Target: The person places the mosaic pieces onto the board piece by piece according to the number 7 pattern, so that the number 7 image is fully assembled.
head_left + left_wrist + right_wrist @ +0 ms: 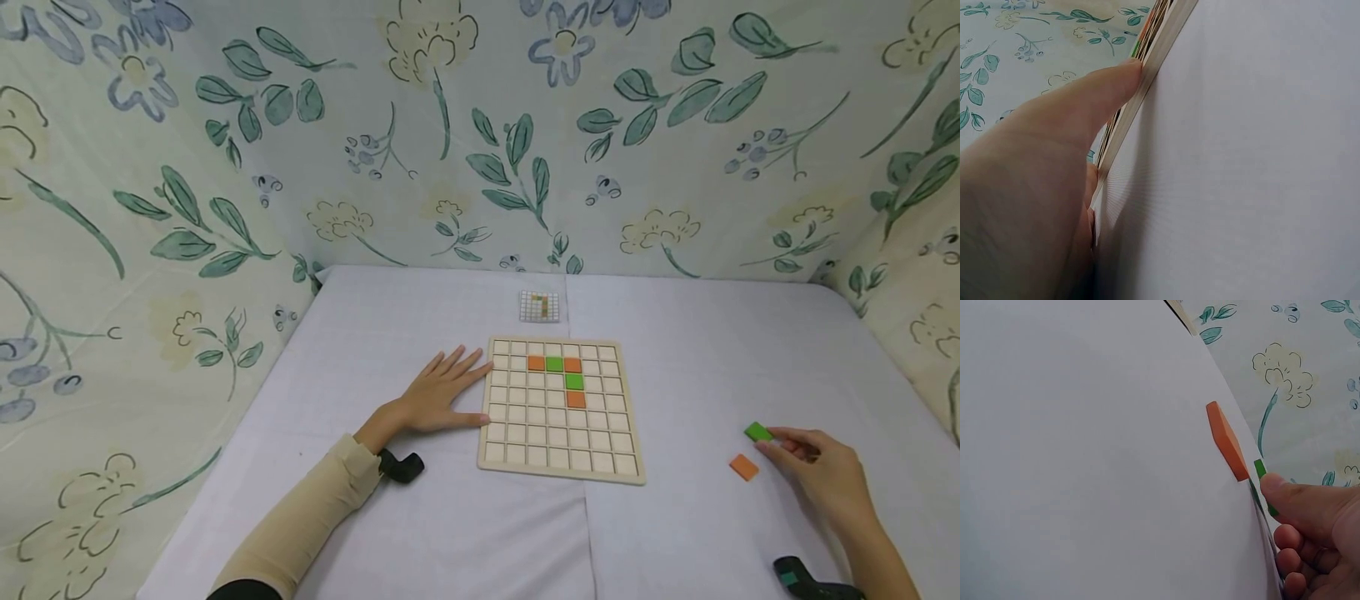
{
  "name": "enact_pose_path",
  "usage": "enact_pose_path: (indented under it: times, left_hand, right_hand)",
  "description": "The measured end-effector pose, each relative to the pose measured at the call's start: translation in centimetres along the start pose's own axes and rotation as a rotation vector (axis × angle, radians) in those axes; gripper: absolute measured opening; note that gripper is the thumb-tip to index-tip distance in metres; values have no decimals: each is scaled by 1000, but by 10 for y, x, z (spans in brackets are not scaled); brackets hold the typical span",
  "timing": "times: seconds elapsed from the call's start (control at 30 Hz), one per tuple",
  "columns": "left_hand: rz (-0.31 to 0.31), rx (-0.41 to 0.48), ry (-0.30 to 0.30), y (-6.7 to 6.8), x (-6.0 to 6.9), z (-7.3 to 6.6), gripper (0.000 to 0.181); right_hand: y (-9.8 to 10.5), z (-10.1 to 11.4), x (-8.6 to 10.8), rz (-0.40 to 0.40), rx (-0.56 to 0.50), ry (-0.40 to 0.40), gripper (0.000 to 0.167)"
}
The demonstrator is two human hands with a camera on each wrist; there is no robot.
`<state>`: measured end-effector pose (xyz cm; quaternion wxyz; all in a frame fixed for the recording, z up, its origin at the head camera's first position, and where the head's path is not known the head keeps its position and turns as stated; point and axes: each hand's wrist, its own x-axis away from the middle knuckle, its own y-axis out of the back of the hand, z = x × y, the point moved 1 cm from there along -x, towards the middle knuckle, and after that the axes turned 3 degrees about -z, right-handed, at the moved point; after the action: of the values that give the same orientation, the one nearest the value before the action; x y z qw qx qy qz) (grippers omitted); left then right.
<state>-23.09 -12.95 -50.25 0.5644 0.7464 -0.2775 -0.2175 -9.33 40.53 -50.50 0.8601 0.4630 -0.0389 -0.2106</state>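
Note:
A pale wooden grid board (517,434) lies on the white tablecloth, with orange and green square tiles in several of its cells. The tiles form a row of orange, green (554,364) and orange, then a column going down through green to orange (576,400). My left hand (438,398) has its fingers spread, and fingertips and thumb touch the board's left edge. Off to the right, my right hand (825,471) pinches a green tile (758,432) between thumb and fingers. Just nearer than it lies a loose orange tile (744,467), also visible in the right wrist view.
Behind the board lies a small card (539,307) printed with a grid and a coloured pattern. Floral cloth (450,183) hangs around the back and sides of the table. Black devices (405,468) are worn at both wrists.

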Motion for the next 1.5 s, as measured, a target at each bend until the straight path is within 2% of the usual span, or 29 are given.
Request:
enact_pose_path:
  times: [0.17, 0.27, 0.67, 0.83, 1.1, 1.5]
  left_hand:
    - [17, -11, 8, 0, 0, 0, 95]
    - [17, -9, 8, 0, 0, 0, 96]
    - [3, -5, -1, 1, 0, -1, 94]
    - [8, 4, 2, 2, 0, -2, 94]
    - [15, 0, 4, 4, 0, -3, 94]
    - [19, 3, 5, 7, 1, -5, 94]
  right_hand:
    - [3, 6, -2, 20, -32, -35, 45]
    - [4, 9, -4, 31, -46, -21, 46]
    - [14, 50, -6, 19, -164, 186, 37]
    - [10, 64, -7, 50, -216, 229, 35]
    - [0, 83, -10, 102, -244, 299, 33]
    - [-22, 111, -6, 160, -306, 402, 27]
